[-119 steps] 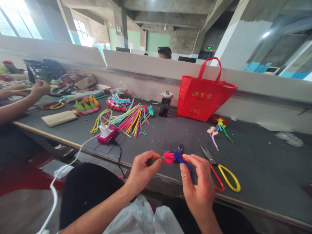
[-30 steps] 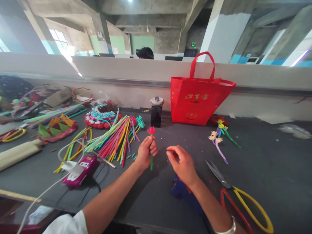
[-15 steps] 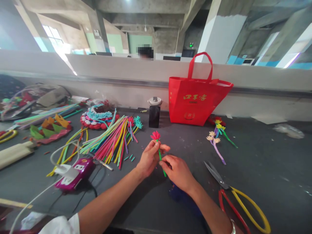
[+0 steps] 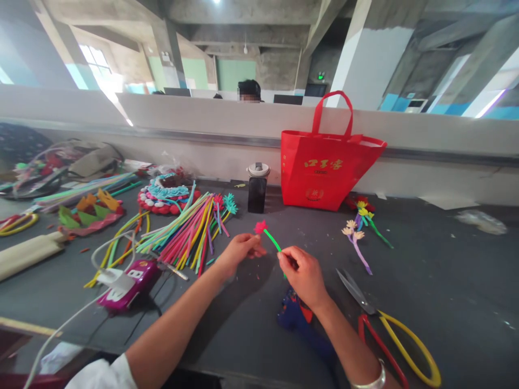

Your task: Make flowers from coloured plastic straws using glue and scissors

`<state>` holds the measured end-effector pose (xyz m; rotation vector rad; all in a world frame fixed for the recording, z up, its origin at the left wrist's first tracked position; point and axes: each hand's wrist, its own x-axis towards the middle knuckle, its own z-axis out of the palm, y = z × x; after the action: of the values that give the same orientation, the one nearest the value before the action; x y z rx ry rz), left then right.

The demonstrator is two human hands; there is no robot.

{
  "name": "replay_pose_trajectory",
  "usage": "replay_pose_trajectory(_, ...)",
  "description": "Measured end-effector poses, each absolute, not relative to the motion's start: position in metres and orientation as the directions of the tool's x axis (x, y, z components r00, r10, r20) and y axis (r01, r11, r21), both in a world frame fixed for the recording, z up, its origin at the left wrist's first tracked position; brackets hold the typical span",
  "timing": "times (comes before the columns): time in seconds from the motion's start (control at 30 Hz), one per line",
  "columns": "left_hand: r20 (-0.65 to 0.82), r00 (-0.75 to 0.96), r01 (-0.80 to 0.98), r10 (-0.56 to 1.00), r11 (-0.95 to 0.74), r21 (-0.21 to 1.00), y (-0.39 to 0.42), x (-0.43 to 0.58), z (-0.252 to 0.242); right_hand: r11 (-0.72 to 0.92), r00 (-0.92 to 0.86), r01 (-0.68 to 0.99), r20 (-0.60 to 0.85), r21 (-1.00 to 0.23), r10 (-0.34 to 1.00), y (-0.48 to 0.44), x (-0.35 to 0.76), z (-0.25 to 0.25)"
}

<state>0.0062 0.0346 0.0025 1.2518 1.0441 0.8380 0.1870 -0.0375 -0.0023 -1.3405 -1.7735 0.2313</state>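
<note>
A pipe-cleaner flower with a pink-red head (image 4: pixel 261 227) and a green stem (image 4: pixel 272 240) is pinched low on the stem by my right hand (image 4: pixel 304 273). The flower tilts up to the left. My left hand (image 4: pixel 242 253) is just below and left of the flower head, apart from the stem, its fingers loosely bent with nothing visible in them. Under my right forearm lies a dark blue glue gun (image 4: pixel 292 312) with a red trigger, partly hidden. Scissors (image 4: pixel 359 294) with red and yellow handles lie half-spread to the right of my right forearm.
Left of my hands lie a fan of coloured pipe cleaners (image 4: pixel 190 232), a purple power strip (image 4: pixel 132 286) with a white plug, and a felt crown (image 4: pixel 91 213). A dark phone (image 4: pixel 257 195) leans on a cup (image 4: pixel 258 169). A red bag (image 4: pixel 324 173) and finished flowers (image 4: pixel 357 240) are farther right.
My left hand has let go of the flower and drawn left. My right hand has shifted slightly right and up with the stem, tilting the flower to the left.
</note>
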Motion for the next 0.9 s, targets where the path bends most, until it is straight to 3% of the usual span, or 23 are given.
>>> replay_pose_trajectory(0.17, -0.218, 0.346, 0.33, 0.912, 0.099, 0.939, 0.041, -0.014, 0.01, 0.391, 0.046, 0.669, 0.56, -0.632, 0.827, -0.032, 0.194, -0.005)
replay_pose_trajectory(0.4, 0.11, -0.019, 0.543, 0.994, -0.082, 0.836, 0.083, -0.044, 0.022, 0.413, 0.108, 0.63, 0.601, -0.658, 0.792, -0.031, 0.195, -0.006)
replay_pose_trajectory(0.53, 0.229, -0.166, 0.621, 0.959, -0.079, 0.78, 0.104, -0.061, 0.013, 0.416, 0.134, 0.623, 0.615, -0.662, 0.777, -0.03, 0.197, -0.007)
replay_pose_trajectory(0.63, 0.287, -0.185, 0.662, 0.94, -0.097, 0.743, 0.111, -0.064, 0.007, 0.429, 0.143, 0.617, 0.63, -0.66, 0.763, -0.031, 0.197, -0.006)
replay_pose_trajectory(0.9, 0.29, -0.232, 0.698, 0.929, -0.049, 0.714, 0.131, -0.06, 0.007, 0.473, 0.133, 0.614, 0.674, -0.632, 0.727, -0.033, 0.198, -0.003)
